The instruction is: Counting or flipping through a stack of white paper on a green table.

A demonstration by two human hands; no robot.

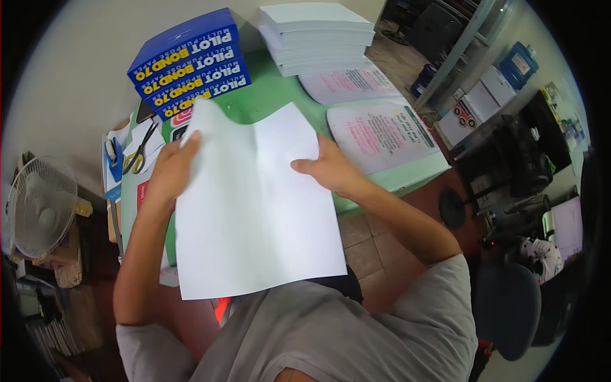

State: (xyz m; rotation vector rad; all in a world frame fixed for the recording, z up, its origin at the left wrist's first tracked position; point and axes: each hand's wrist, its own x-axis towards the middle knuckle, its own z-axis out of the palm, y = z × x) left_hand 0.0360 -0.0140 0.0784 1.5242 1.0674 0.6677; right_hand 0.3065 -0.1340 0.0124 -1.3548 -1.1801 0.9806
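White paper, one large piece whose visible face is blank, hangs between two hands above the middle of a green-topped table [261,89], its lower part reaching past the near edge toward the person's lap. Near the far left corner stands a stack of blue boxes [191,57], the sheet [258,210] hiding part of the lowest one; right of them, along the far edge, rises a pile of white paper reams [318,38]. By the left edge lie scissors [141,150] with yellow and black handles, resting over loose white papers, just beside a blue tape dispenser [114,162]. Beyond that edge, well apart, is a white fan [44,213]. The boxes bear big yellow and white capitals; toward the right edge lie two pale printed sheets, a farther one [347,84] and a nearer one [385,137] by the near right corner, both with rows of pink and dark text. The held paper has a soft crease down its middle, and its top edge dips there. The left grip [176,167] pinches its upper left side, the right grip [330,167] its upper right, thumb on the face, fingers hidden behind.
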